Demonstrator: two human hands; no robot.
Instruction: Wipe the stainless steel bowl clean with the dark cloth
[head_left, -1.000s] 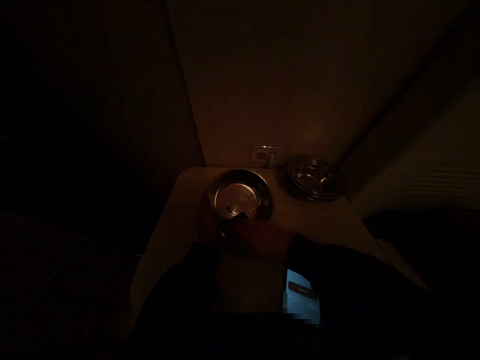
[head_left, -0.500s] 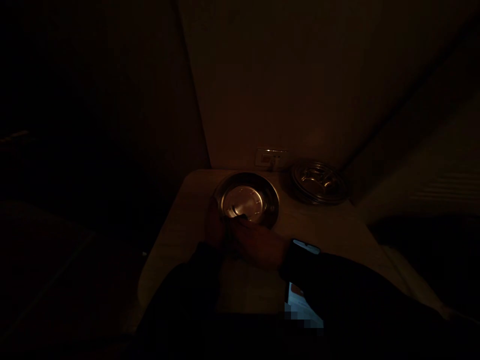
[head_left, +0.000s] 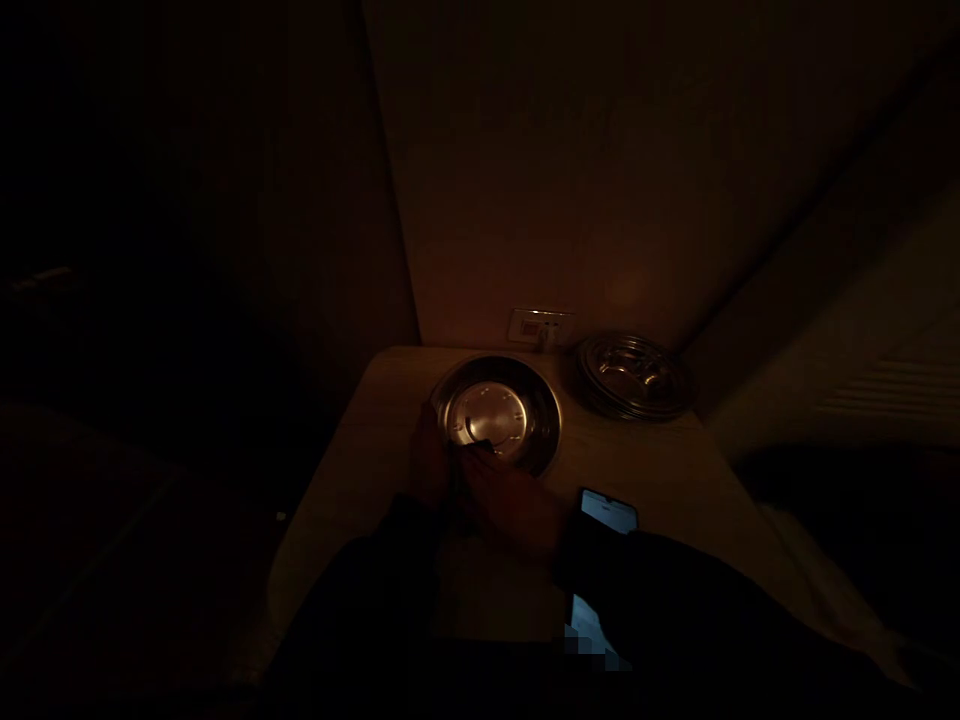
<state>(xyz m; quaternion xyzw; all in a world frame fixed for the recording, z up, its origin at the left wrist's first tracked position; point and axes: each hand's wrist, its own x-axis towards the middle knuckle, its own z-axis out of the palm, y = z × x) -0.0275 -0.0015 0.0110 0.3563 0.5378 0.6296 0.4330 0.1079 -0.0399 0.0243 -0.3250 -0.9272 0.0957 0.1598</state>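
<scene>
A round, shiny steel dish (head_left: 491, 412) with a raised rim lies on the small wooden table. My left hand (head_left: 429, 460) is closed around its left edge. Across the dish's near edge reaches my right hand (head_left: 510, 498), fingers pressed together over a small dark thing (head_left: 480, 446) at their tips. That dark thing could be a cloth, but the light is too dim to tell. Beneath my right forearm lies a phone (head_left: 609, 512) with its screen lit; the sleeve hides its middle.
A stack of sectioned steel plates (head_left: 634, 378) stands at the table's back right. Behind the table, a wall socket (head_left: 531, 327) with a plug is set low in the wall. The wooden table (head_left: 360, 445) has a rounded left corner. Deep shadow covers the surroundings.
The view has shifted slightly, so the table and dish appear a little lower. More of the phone's top shows beside my right sleeve. Both hands keep their places at the dish.
</scene>
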